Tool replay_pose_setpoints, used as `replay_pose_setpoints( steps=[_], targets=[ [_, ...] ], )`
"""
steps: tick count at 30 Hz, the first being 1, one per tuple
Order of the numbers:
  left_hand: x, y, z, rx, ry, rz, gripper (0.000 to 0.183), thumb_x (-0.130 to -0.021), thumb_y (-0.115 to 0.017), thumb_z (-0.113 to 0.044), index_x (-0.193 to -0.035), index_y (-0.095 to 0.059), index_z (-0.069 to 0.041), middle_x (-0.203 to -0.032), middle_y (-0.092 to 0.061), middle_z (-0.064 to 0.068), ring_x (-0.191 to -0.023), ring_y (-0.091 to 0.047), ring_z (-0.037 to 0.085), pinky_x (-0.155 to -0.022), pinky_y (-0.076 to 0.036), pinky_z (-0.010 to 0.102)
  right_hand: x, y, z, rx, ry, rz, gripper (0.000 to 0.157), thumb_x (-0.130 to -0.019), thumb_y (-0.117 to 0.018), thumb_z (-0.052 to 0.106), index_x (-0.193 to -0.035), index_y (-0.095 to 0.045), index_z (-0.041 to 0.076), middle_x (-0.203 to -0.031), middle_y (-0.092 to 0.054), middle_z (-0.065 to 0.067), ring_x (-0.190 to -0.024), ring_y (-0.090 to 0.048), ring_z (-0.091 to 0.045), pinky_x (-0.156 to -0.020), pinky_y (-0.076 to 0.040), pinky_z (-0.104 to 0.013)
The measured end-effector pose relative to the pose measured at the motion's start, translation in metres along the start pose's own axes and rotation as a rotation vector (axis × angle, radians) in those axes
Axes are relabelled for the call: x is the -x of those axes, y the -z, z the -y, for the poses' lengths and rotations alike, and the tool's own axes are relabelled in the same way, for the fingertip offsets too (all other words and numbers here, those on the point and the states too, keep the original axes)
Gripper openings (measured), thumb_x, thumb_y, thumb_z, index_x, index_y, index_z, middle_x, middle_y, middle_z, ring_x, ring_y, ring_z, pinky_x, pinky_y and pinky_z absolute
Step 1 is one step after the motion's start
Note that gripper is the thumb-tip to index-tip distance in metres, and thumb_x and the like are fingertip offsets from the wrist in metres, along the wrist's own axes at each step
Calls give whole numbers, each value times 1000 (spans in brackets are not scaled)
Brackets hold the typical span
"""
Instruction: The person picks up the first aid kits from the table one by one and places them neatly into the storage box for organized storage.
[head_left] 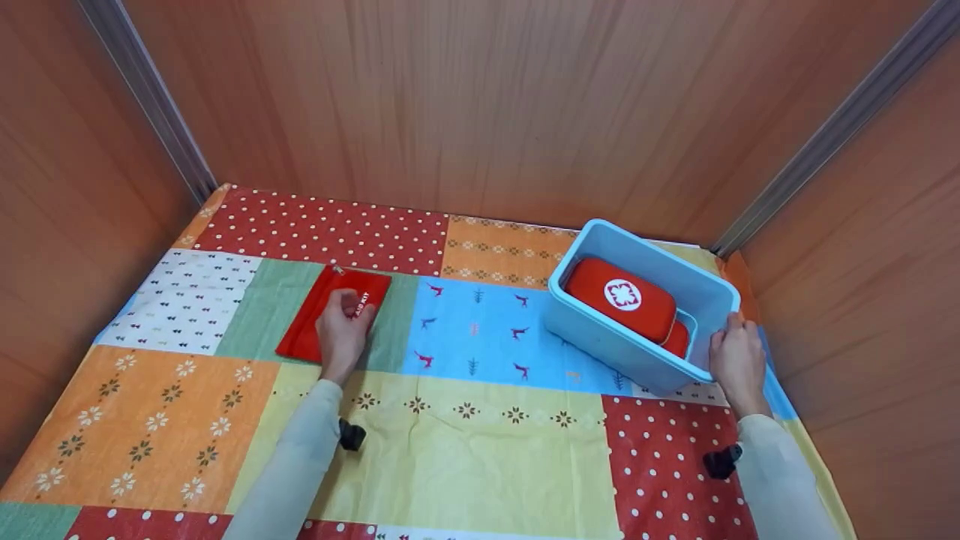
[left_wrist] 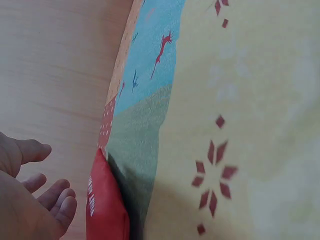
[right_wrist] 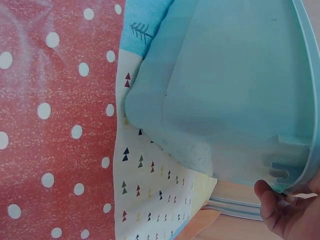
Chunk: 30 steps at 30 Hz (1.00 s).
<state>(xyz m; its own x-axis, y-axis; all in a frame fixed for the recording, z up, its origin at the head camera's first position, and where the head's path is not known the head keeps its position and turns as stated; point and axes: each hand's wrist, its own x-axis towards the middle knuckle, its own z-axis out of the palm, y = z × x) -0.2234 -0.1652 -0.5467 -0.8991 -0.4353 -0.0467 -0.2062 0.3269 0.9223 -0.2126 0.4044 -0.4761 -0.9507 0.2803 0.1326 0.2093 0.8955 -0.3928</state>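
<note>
Fingers on the left hand press flat on the red pouch.
Right hand grips the blue bin rim; a red case sits inside, beyond its fingers.

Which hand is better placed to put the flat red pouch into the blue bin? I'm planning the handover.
Probably the left hand: it rests on the red pouch. The right hand grips the blue bin at its rim, steadying it.
</note>
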Motion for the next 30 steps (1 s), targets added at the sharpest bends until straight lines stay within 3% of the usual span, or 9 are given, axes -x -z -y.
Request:
replay_pose_setpoints(
  steps=[12, 21, 30],
  targets=[
    [29, 39, 12, -7, 67, -36, 48, -92, -69, -22, -134, -48, -12, -136, -54, 11, -121, -50, 28, -102, -49, 43, 1, 1, 0, -28, -15, 23, 44, -103, -43, 18, -142, -37, -3, -120, -47, -28, -107, -54, -46, -93, -49, -62],
    [33, 62, 28, -76, 128, -69, 49, -95, -65, -20, -139, -45, -9, -139, -52, 14, -123, -48, 31, -105, -45, 44, 0, 1, -1, -19, -16, 24, 44, -104, -42, 19, -142, -37, -3, -120, -47, -29, -107, -53, -45, -95, -48, -62],
    [28, 77, 47, -167, 48, -173, 44, -93, -66, -18, -131, -51, 0, -124, -53, 22, -114, -45, 34, -94, -40, 45, -2, -1, 0, -6, 9, -14, 40, -102, -43, 14, -136, -41, -7, -113, -47, -30, -102, -54, -48, -90, -49, -63]
  ],
)
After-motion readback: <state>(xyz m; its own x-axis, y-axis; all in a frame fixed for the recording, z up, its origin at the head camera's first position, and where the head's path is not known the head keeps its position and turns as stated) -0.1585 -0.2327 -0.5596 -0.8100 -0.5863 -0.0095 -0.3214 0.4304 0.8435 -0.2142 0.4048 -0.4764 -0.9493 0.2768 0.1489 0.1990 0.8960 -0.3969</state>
